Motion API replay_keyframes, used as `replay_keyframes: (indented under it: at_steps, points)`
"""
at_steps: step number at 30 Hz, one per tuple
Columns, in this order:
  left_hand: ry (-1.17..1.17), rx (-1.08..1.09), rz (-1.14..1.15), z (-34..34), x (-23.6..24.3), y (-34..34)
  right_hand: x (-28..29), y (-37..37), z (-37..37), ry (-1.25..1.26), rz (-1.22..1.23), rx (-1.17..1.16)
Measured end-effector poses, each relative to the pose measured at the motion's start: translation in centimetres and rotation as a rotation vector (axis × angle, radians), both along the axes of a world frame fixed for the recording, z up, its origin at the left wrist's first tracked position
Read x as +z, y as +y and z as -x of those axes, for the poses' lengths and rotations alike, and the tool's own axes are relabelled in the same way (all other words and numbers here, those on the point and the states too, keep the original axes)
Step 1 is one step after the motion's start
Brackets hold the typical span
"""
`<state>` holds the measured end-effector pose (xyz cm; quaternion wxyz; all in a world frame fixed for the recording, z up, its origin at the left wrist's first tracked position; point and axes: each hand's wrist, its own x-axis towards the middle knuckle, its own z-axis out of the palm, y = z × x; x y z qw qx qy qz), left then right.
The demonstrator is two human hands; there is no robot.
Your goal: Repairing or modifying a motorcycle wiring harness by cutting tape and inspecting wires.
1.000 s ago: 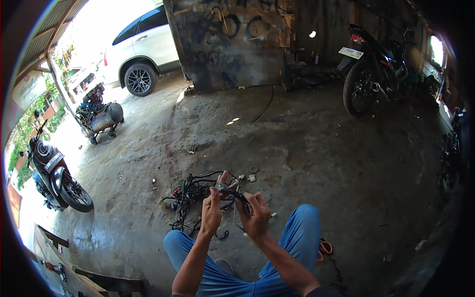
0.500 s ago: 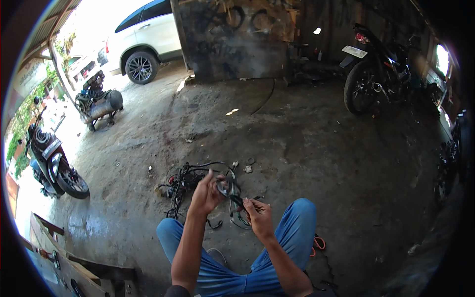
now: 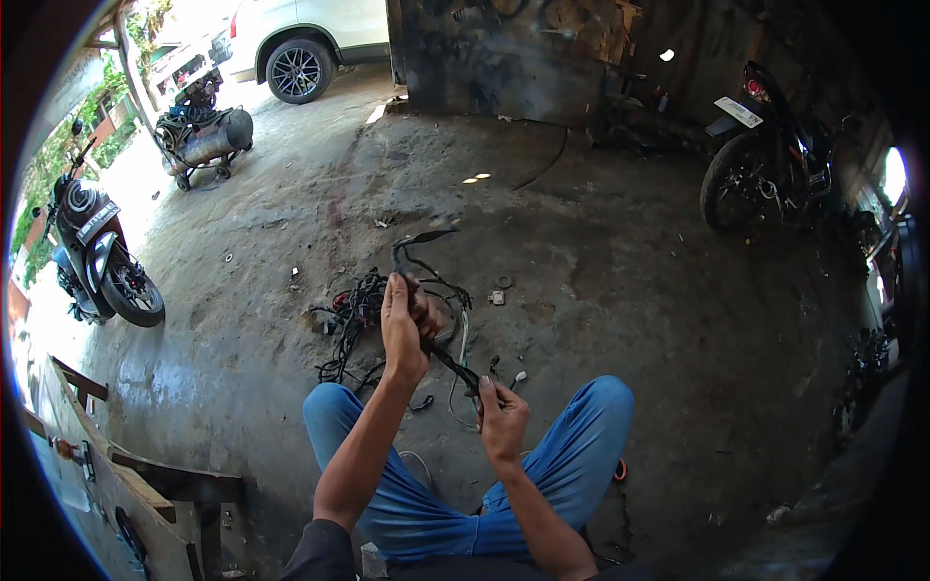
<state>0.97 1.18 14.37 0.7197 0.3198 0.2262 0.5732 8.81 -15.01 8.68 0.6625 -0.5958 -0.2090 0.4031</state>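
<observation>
A black wiring harness (image 3: 450, 362) stretches between my two hands above the concrete floor. My left hand (image 3: 405, 327) is closed around its upper part; those fingers are slightly blurred. Beyond that hand, a loose black strip (image 3: 424, 237), perhaps tape, sticks up and bends to the right. Nearer to me, my right hand (image 3: 502, 418) pinches the lower stretch of the harness between thumb and fingers. Small connectors, one a white plug (image 3: 520, 377), dangle beside it. The rest of the harness lies as a tangled heap of cables (image 3: 356, 308) on the floor, partly hidden by my left hand.
A small white piece (image 3: 497, 298) and a dark ring (image 3: 503, 282) lie past my hands. A wooden bench (image 3: 179, 513) stands at lower left. Farther off are a scooter (image 3: 102, 257), an air compressor (image 3: 203, 136), a white car (image 3: 329, 29) and a motorcycle (image 3: 765, 174).
My hands have drawn farther apart, with the harness now stretched between them. The black strip has come into sight above my left hand. My view has tilted downward.
</observation>
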Motion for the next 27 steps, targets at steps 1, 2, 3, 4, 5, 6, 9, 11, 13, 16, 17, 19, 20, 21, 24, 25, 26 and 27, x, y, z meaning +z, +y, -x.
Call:
replay_keyframes:
  at_steps: [1, 2, 3, 4, 5, 6, 9, 11, 13, 16, 17, 19, 20, 21, 24, 25, 26, 27]
  points:
    - [-0.002, -0.002, 0.005, 0.3, 0.1, 0.1, 0.3, -0.4, 0.2, -0.078, -0.061, 0.003]
    - [-0.053, -0.018, 0.029, 0.6, 0.3, 0.1, 0.6, -0.6, 0.3, -0.157, -0.122, 0.007]
    - [-0.104, -0.033, 0.053, 0.9, 0.4, 0.3, 0.8, -0.6, 0.3, -0.159, -0.116, 0.007]
    - [-0.129, -0.045, 0.056, 1.4, 0.5, 0.4, 0.9, -0.6, 0.3, -0.274, -0.149, -0.001]
    - [-0.129, -0.04, 0.062, 1.7, 0.7, 0.5, 1.1, -0.6, 0.4, -0.39, -0.182, -0.008]
    - [-0.18, -0.045, 0.079, 2.0, 1.0, 0.5, 1.5, -0.6, 0.6, -0.389, -0.177, -0.002]
    - [-0.28, -0.033, 0.13, 2.7, 2.4, 0.5, 3.1, -0.4, 1.2, -0.515, -0.231, -0.007]
    - [-0.34, -0.051, 0.124, 3.0, 3.2, 0.3, 4.1, -0.3, 1.2, -0.671, -0.285, -0.054]
    - [-0.321, -0.075, 0.104, 3.2, 3.7, 0.0, 4.6, -0.5, 1.2, -0.713, -0.313, -0.055]
    - [-0.278, -0.119, 0.056, 3.3, 3.7, 0.0, 4.4, -0.9, 1.1, -0.751, -0.355, -0.039]
    - [-0.254, -0.134, 0.029, 3.3, 3.6, 0.0, 4.3, -1.0, 1.0, -0.747, -0.368, -0.019]
    - [-0.272, -0.115, 0.081, 3.1, 4.0, -0.1, 4.8, -0.9, 1.0, -0.754, -0.371, -0.009]
    - [-0.292, -0.094, 0.132, 2.9, 4.2, -0.1, 5.0, -0.7, 0.9, -0.762, -0.373, 0.003]
    - [-0.291, -0.093, 0.131, 2.8, 4.2, -0.3, 5.0, -0.6, 0.7, -0.761, -0.375, 0.002]
    - [-0.333, -0.103, 0.18, 1.8, 4.2, -0.8, 5.7, -0.1, -0.2, -0.831, -0.364, 0.055]
    - [-0.309, -0.108, 0.187, 1.3, 4.2, -1.1, 6.9, 0.1, -0.4, -0.815, -0.352, 0.077]
    - [-0.284, -0.111, 0.193, 0.9, 4.2, -1.6, 7.9, 0.2, -0.5, -0.797, -0.341, 0.099]
    - [-0.284, -0.113, 0.192, 0.5, 4.3, -2.2, 8.7, 0.5, -0.7, -0.797, -0.342, 0.096]
